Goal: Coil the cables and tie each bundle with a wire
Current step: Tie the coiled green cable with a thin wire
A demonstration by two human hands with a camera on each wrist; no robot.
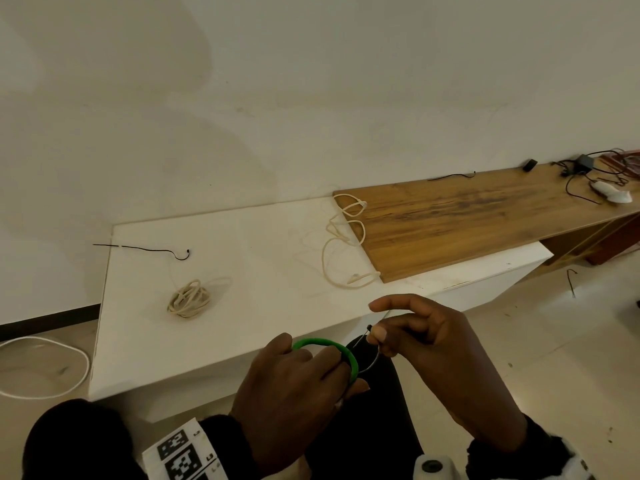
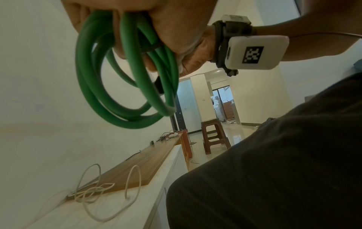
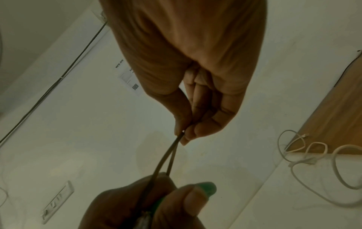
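Left hand (image 1: 294,382) grips the coiled green cable (image 2: 125,86) in a fist, held in the air just in front of the white table (image 1: 242,244). Right hand (image 1: 433,344) pinches both ends of the dark tie wire (image 3: 166,156) between thumb and fingertips, the wire looped round the bundle. A cream cable bundle (image 1: 189,298) lies on the table.

Right hand (image 3: 195,86): comes down from the top edge, thumb and fingertips (image 3: 188,134) pinching both ends of the wire.
Wire (image 3: 166,156): two dark strands run from the pinch down to the left hand.
Left hand (image 3: 145,204): below the right hand, holding the green cable.
Green cable (image 3: 207,188): only a bit shows past the left thumb.
White cable (image 3: 301,161): loose loops right of the right hand, partly on the board.
Board (image 3: 336,117): wooden, at the right edge.
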